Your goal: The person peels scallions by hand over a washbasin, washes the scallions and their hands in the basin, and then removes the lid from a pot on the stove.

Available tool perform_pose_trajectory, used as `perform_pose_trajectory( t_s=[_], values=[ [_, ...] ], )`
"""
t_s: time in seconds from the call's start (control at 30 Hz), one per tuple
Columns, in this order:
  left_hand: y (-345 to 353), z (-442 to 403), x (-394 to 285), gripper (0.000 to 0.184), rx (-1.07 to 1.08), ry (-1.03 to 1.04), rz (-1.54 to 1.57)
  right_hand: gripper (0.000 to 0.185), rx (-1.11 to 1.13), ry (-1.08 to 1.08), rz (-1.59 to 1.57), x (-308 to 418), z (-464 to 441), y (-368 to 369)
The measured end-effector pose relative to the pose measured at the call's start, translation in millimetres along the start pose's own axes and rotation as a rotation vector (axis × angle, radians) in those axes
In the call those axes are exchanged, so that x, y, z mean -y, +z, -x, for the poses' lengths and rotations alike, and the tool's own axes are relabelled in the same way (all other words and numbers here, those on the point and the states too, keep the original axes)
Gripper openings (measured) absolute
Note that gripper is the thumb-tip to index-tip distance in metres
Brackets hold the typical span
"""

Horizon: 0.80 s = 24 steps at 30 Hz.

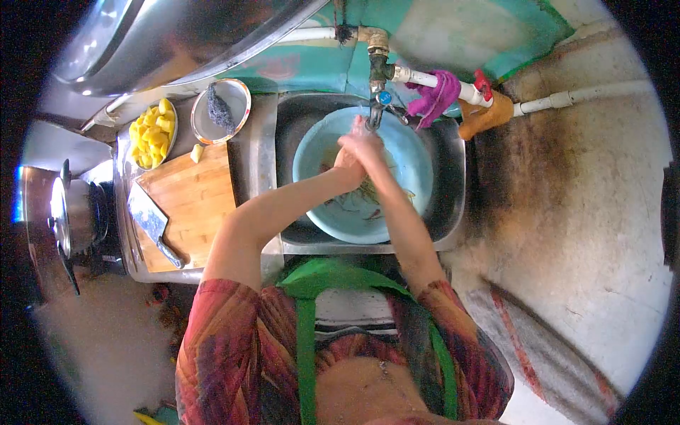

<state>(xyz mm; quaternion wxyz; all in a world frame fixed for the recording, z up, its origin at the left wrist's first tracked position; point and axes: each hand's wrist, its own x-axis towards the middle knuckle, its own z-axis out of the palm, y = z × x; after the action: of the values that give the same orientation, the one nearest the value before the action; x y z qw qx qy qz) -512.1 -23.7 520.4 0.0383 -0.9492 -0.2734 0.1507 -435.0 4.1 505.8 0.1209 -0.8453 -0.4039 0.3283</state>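
Note:
My left hand [346,164] and my right hand [363,145] are pressed together beneath the tap [375,106]. My right hand lies over the left and appears closed around it. The left fingers are mostly covered, so I cannot tell how they are bent. Below both hands, a light blue basin [322,223] sits in the metal sink [453,212]. Yellowish-green and brown scraps [372,193] lie in the basin, partly hidden by my forearms.
Left of the sink, a cutting board [202,188] bears a cleaver [150,216] and a pale chunk [197,153]. Behind it stand a plate of yellow chunks [152,134] and a bowl [237,88] holding a dark grey scrubber [219,110]. A purple cloth [435,95] hangs on the pipe.

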Motion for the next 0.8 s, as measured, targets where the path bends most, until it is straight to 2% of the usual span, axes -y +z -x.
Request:
perform_pose_trajectory(
  t_s=[0.03,0.07,0.1,0.13,0.17,0.23,0.27,0.33,0.37,0.4,0.43,0.47,0.5,0.53,0.57,0.63,0.73,0.77,0.8],
  values=[
    [13.6,-7.1,-0.8,0.05,-0.123,0.039,0.076,0.033,-0.041,-0.083,-0.084,-12.6,-19.3,5.5],
    [26.2,-17.3,2.2,0.054,-0.249,0.078,0.147,0.024,-0.064,-0.129,-0.127,-19.8,-33.6,4.0],
    [-6.8,-18.4,8.6,0.05,0.16,0.025,0.34,0.02,-0.085,-0.176,-0.17,-27.1,-48.1,2.7],
    [-3.5,-16.5,2.6,0.05,0.163,0.017,0.347,0.022,0.116,-0.244,-0.523,-29.2,-48.0,-4.4],
    [-0.2,-13.9,-2.4,0.05,-0.121,-0.09,0.835,0.024,0.238,-0.261,-0.887,-29.8,-40.2,-1.0],
    [-1.2,-18.2,-18.7,0.051,-0.744,-0.238,1.127,0.03,0.537,-0.168,-1.668,-29.0,-22.2,3.8],
    [-25.1,-8.3,-23.0,0.052,-0.795,-0.329,0.882,0.03,0.439,-0.143,-1.668,-20.6,-11.0,4.3],
    [-2.9,-27.1,-0.3,0.059,-0.932,-0.452,1.068,0.029,0.25,-0.111,-1.65,2.4,1.3,-0.6],
    [-38.4,-18.8,14.0,0.059,-0.711,-0.619,1.464,0.028,0.156,-0.09,-1.636,8.1,5.8,1.4],
    [-15.0,-38.1,26.8,0.044,-0.761,-0.693,1.622,0.026,0.269,-0.211,-1.914,1.8,-14.5,19.0],
    [2.5,-52.6,44.7,0.043,-0.679,-0.729,2.027,0.024,0.432,-0.312,-2.179,-5.9,-36.0,37.9],
    [15.0,-62.1,57.6,0.042,-0.571,-0.739,2.427,0.013,0.14,-0.048,-2.156,7.7,-37.1,47.5],
    [21.7,-67.0,58.4,0.043,-0.496,-0.896,2.497,0.012,0.183,0.006,-2.147,10.8,-33.0,41.7],
    [18.2,-64.8,50.6,0.043,-0.498,-0.896,2.495,0.012,0.227,0.066,-2.137,13.0,-23.4,35.8],
    [11.8,-54.6,28.7,0.045,-0.677,-0.851,2.145,0.012,0.065,0.052,-1.68,9.5,-14.2,29.3],
    [-12.0,-35.1,-21.4,0.049,-0.937,-0.701,1.422,0.012,-0.079,0.021,-1.227,3.2,-16.5,20.4],
    [-20.0,-23.5,-59.6,0.044,-1.115,-0.731,1.236,0.017,-0.637,-0.423,-0.009,-32.5,-49.2,54.7],
    [-22.8,-27.8,-43.0,0.037,-0.799,-0.881,1.753,0.017,-0.634,-0.421,-0.006,-54.9,-69.5,81.3],
    [-21.7,-36.6,-23.0,0.031,-0.394,-0.998,2.236,0.02,-0.351,-0.355,-0.126,-81.8,-93.9,112.6]
  ],
)
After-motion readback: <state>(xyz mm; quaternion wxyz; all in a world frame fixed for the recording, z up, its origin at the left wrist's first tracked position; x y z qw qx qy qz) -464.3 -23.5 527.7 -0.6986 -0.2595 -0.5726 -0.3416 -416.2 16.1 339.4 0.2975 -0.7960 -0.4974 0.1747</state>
